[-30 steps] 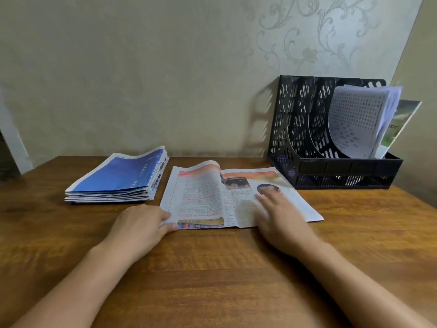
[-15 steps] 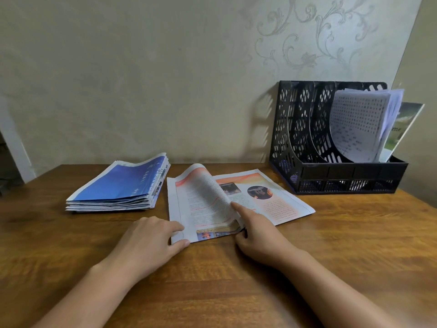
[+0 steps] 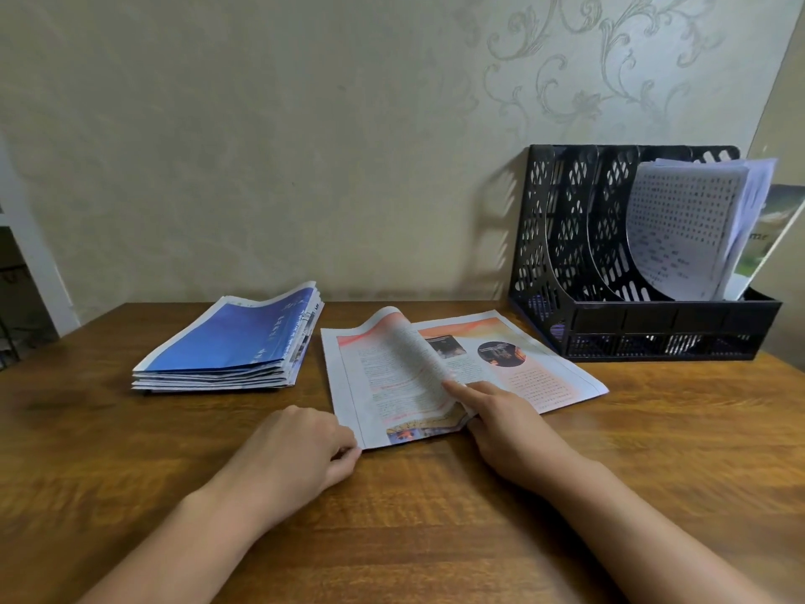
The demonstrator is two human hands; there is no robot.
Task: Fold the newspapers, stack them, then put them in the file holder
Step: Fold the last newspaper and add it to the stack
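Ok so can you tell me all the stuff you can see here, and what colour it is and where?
stack of folded newspapers: one stack, blue on top, table's left
open newspaper: one, orange and white, table's middle, left page curling up
file holder: one, black, table's right by the wall
papers: a bundle, white, in the holder's right slot
table: one, brown wood
left hand: one, pinches the newspaper's near left corner
right hand: one, forefinger on the centre crease

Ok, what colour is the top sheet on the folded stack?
Blue, with a white margin, on the folded stack; head view, the only one.
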